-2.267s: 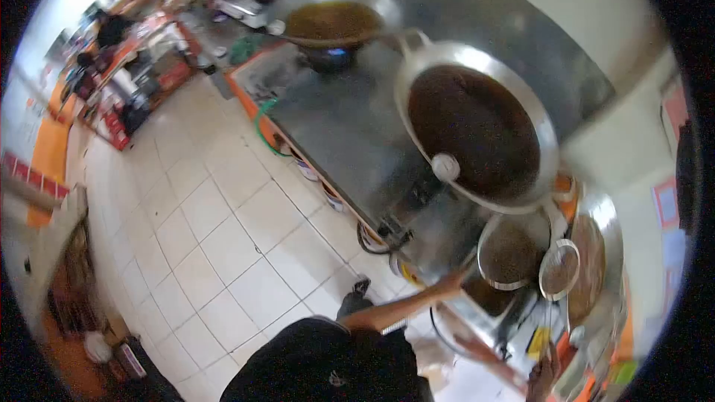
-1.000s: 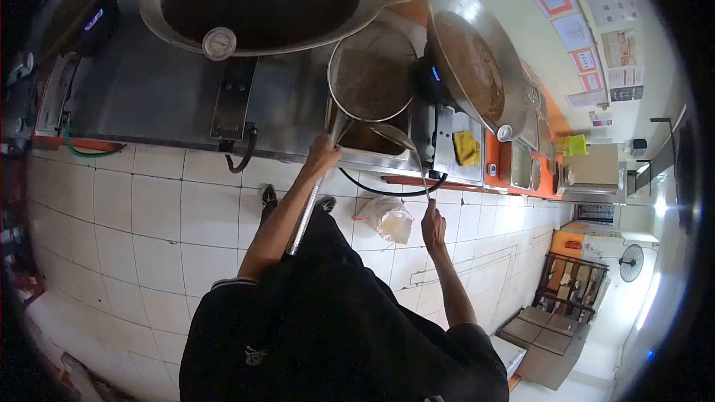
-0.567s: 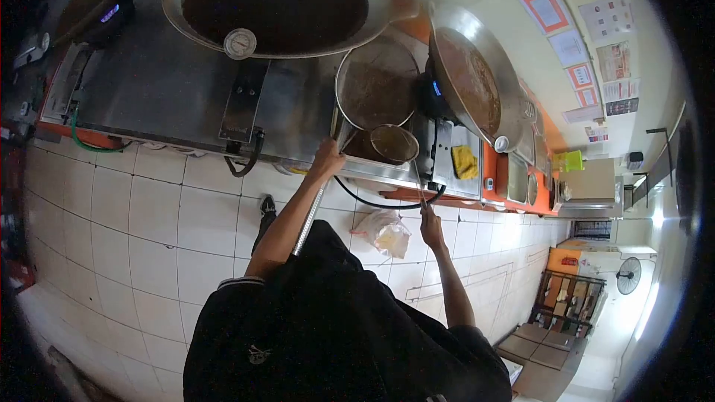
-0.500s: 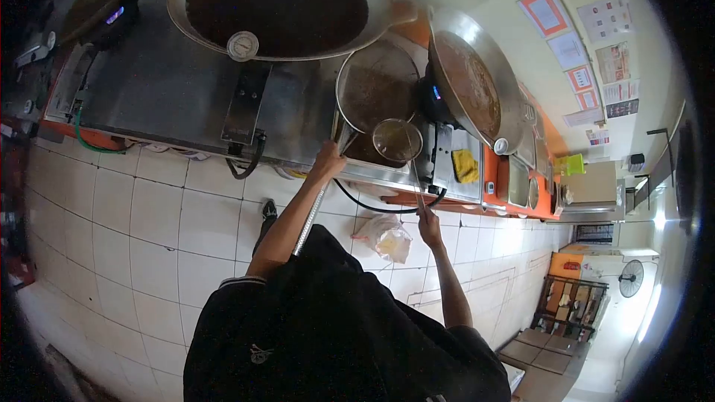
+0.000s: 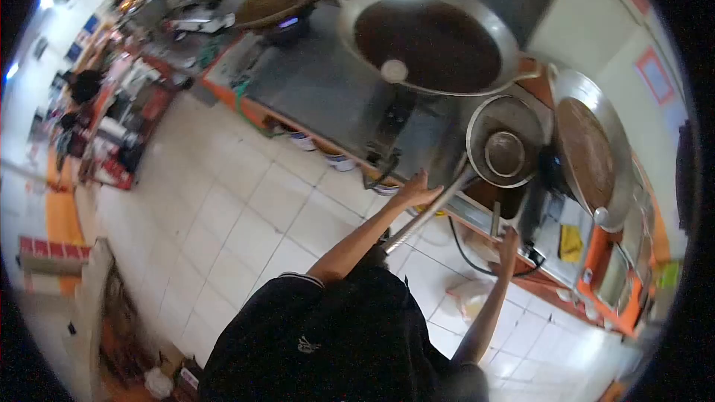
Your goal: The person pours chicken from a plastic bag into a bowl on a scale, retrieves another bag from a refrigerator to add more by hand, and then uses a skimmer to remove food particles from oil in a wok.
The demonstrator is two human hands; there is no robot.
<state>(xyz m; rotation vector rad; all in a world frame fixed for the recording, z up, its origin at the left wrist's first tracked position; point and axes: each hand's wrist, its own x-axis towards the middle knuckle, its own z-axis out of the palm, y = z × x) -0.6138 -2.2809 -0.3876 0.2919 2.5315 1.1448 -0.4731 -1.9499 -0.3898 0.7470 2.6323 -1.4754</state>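
My left hand (image 5: 417,190) is open, its fingers extended beside the long metal handle (image 5: 423,219) of a large round strainer (image 5: 480,115). The thumb is right at that handle. The large strainer rests on the counter between two woks. Inside its rim, in this view, lies a small round strainer (image 5: 505,154). My right hand (image 5: 508,246) is closed at the handle end of the small strainer, by the counter's front edge; motion blurs its fingers.
A big wok of dark liquid (image 5: 428,41) with a dial thermometer (image 5: 394,71) stands behind. Other woks sit right (image 5: 588,141) and far left (image 5: 279,1). A yellow cloth (image 5: 571,243) lies on the counter, a plastic bag (image 5: 471,298) on the tiled floor.
The view has swung left, bringing in more of the room there. My left hand has loosened from the large strainer's handle. The small strainer has moved from its lower edge to over its mesh.
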